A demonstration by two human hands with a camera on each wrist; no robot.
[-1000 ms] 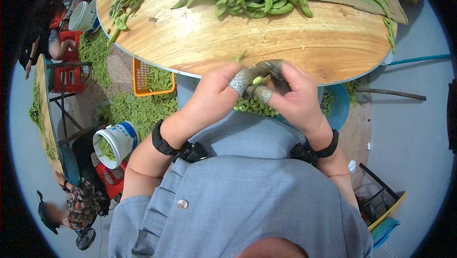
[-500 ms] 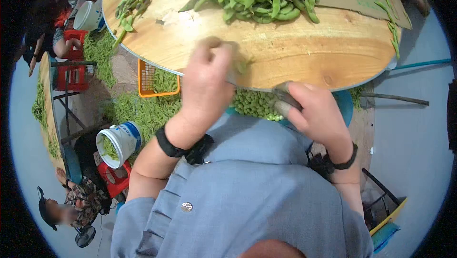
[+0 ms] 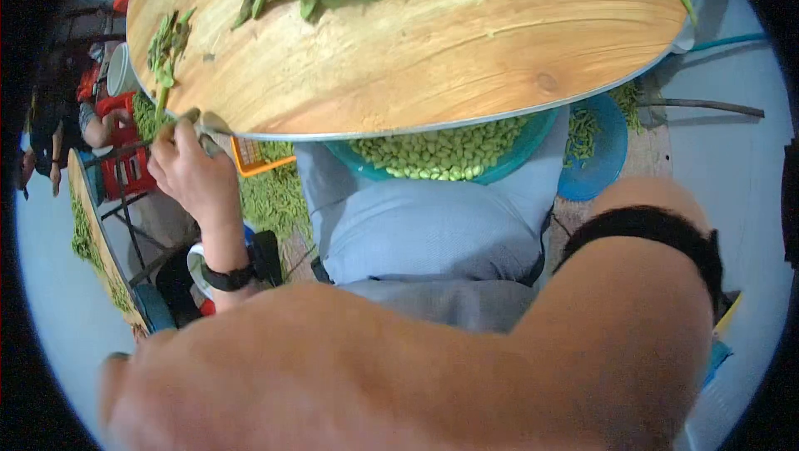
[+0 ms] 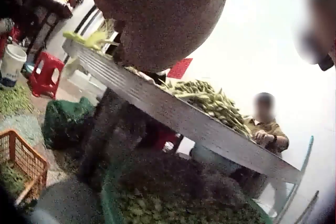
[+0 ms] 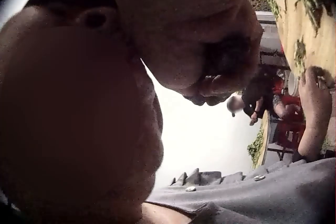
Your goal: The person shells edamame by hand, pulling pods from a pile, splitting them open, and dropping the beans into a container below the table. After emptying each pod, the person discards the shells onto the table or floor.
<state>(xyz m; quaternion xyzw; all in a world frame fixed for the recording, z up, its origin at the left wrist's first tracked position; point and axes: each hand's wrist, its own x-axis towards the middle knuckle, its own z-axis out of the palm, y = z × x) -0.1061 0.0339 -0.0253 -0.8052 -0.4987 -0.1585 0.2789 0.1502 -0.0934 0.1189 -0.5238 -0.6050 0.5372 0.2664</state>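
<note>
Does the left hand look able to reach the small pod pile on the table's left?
Probably yes: the left hand is at the table, near the pile, with nothing visible blocking it.

Your left forearm (image 3: 222, 241) reaches forward and out to your left, a black strap (image 3: 226, 278) round the wrist. Your left hand (image 3: 196, 170) is turned back upward at the far end, its fingers bent and the thumb apart from the index finger; whether they hold anything is unclear. Your right arm is raised, bent sharply, so that your right hand (image 3: 283, 376) lies close before the head camera, large and blurred, crossing your body toward the left and hiding part of your left arm. A second black strap (image 3: 645, 230) circles the right wrist. Your right forearm (image 3: 653, 193) shows foreshortened beyond it; the finger grip is too indistinct to judge.
</note>
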